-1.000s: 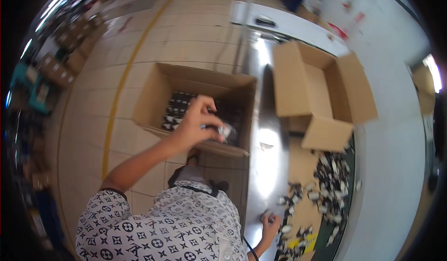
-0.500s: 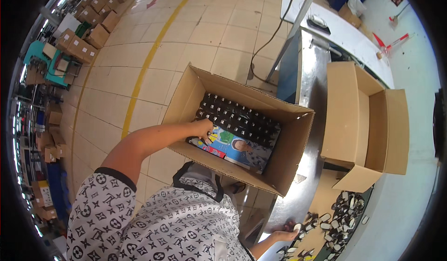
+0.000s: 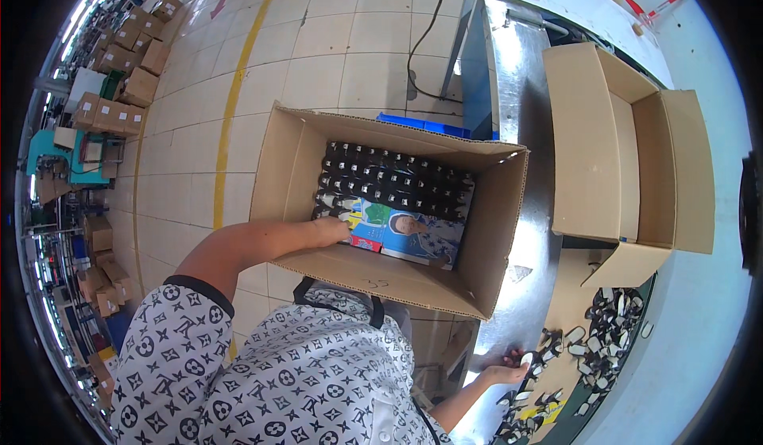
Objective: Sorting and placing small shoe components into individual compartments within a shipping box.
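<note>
A cardboard box (image 3: 397, 294) stands in front of me with its top uncovered. Inside, small black pieces (image 3: 381, 176) with pale tips stand in tight rows along the far side. Nearer to me a flat printed sheet or pack (image 3: 417, 234), blue with colourful pictures, lies in the box. My left hand (image 3: 330, 230) reaches over the near left wall to the pack's left end; its fingers are curled, and their tips are hidden. At the bench, my right hand (image 3: 506, 373) closes on a small black-and-white piece (image 3: 526, 360) beside a pile of similar loose pieces (image 3: 608, 334).
A metal-topped bench (image 3: 520, 286) runs along my right. An uncovered cardboard box (image 3: 588, 151) with spread flaps sits on it by the wall. Beyond the near box a blue bin edge (image 3: 425, 125) shows. Stacked cartons (image 3: 111, 119) stand far left, past a yellow floor line (image 3: 226, 143).
My view has shifted, so the boxes and bench appear higher. My left hand has moved slightly nearer within the box. My right hand remains by the loose pieces, now with one between its fingers.
</note>
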{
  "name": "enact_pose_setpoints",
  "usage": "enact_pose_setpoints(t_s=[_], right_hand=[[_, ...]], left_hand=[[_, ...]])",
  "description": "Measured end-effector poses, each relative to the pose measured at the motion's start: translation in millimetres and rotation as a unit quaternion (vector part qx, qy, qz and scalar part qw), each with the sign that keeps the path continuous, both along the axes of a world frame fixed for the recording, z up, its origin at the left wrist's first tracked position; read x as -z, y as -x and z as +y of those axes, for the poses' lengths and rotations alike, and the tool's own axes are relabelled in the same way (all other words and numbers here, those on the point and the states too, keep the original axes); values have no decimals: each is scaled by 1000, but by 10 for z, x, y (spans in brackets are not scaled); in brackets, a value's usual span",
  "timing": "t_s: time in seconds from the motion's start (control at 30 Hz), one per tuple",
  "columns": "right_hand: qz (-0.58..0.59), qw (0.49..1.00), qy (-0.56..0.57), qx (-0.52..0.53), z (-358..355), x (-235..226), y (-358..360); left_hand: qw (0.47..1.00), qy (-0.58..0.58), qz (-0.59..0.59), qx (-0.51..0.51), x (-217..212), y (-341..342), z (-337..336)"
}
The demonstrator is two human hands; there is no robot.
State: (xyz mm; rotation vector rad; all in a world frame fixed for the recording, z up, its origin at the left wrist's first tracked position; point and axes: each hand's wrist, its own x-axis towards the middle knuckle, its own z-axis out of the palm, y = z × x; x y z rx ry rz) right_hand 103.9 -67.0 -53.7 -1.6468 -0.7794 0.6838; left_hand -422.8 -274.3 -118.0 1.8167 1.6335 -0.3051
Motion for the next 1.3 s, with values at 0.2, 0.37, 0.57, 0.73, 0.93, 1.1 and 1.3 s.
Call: enact_pose_setpoints(t_s=[0.2,0.37,0.57,0.73,0.93,1.1,1.3], right_hand=[[2,999,31,-19,0,-66,-239],[27,989,89,-115,2,-741,148],[98,780,105,-609,190,-2388,1500],[-109,580,210,-780,231,-2414,3144],[-319,430,73,-841,-161,-421,4004],[-188,523,366,-747,-517,566,4170],[-141,583,398,-694,-735,1096,4405]], left_hand=[[989,73,92,89,82,-114,5],[984,146,62,80,-177,-25,142],[952,-85,-195,-219,-1301,510,346],[834,-297,-135,-446,-2611,373,-133],[703,-501,-95,-496,-2538,95,-619],[689,-477,-144,-527,-2287,4,-736],[720,-489,-126,-477,-2173,2,-859]])
